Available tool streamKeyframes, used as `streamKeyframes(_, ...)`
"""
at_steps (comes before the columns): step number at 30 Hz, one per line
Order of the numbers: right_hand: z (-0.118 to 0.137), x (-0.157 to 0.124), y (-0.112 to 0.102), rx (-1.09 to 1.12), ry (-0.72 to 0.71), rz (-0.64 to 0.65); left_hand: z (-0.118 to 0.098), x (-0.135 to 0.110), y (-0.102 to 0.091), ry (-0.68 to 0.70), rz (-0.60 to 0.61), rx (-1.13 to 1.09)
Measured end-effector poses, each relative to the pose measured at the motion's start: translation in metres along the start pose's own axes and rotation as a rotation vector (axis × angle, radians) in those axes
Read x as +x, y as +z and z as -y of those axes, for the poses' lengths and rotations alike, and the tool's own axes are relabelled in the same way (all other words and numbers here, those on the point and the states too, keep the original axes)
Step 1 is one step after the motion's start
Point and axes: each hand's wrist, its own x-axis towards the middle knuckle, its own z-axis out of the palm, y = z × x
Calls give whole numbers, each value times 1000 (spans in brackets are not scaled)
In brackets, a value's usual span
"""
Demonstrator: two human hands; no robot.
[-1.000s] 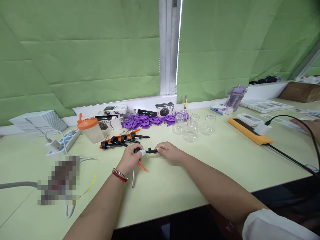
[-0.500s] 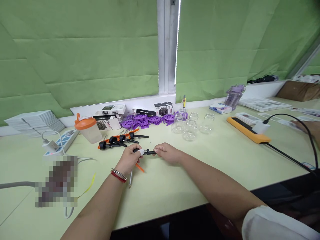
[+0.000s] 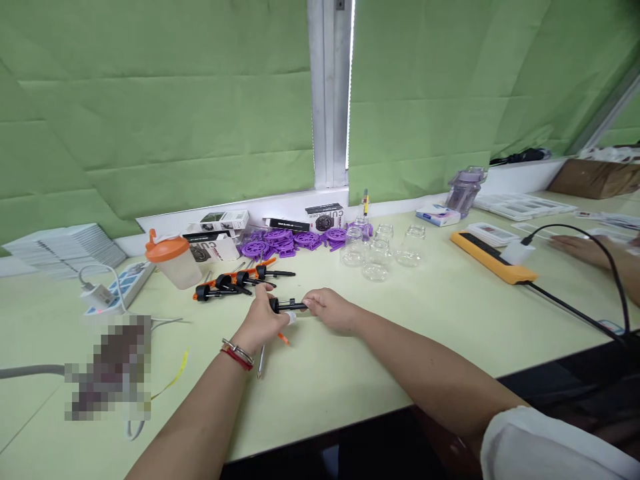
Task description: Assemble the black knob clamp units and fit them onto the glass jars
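Both my hands hold one small black rod-shaped part [image 3: 287, 306] just above the pale green table [image 3: 350, 373]. My left hand [image 3: 264, 321] grips its left end, fingers curled, a white wrap on one finger. My right hand [image 3: 329, 311] pinches the right end. A thin metal rod [image 3: 261, 361] and an orange piece [image 3: 283, 338] lie on the table under my left wrist. More black and orange parts [image 3: 235, 283] lie in a group just beyond my left hand.
Purple plastic wheels [image 3: 295, 241], small boxes [image 3: 220, 233] and clear glass jars [image 3: 377, 257] stand behind. An orange-lidded cup [image 3: 173, 259] and a power strip [image 3: 117, 287] are at the left. A yellow bar [image 3: 493, 257] with a black cable lies right, near another person's hand [image 3: 580, 247].
My hands have come closer together on the black part and shifted slightly left. My left thumb now points up over it.
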Motion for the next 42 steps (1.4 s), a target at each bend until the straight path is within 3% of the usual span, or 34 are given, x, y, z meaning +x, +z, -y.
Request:
streamKeyframes(5, -1, 0, 6, -50, -7, 3, -3, -3, -3, -83, 27, 288)
streamKeyframes(9, -3, 1, 9, -76, -30, -8, -5, -8, -2, -125, 67, 395)
streamKeyframes(13, -3, 2, 10, -86, -35, -39, -4, -9, 3, -144, 20, 341)
streamKeyframes(20, 3, 0, 12, -49, 5, -48, 1, -5, 8, -59, -25, 158)
streamKeyframes(23, 7, -2, 13, 90, 75, 4, 1, -5, 9, -23, -46, 148)
streamKeyframes(27, 12, -4, 13, 492, 248, 117, -4, -8, 9, 2, -39, 261)
streamKeyframes(31, 7, -5, 11, 734, 308, 238, -10, -11, 8, 68, -2, 315)
streamKeyframes(36, 0, -4, 10, 851, 310, 326, -9, -12, 7, 158, -36, 382)
streamKeyframes(42, 5, -3, 13, 824, 323, 338, 2, -5, 7, 45, -55, 322)
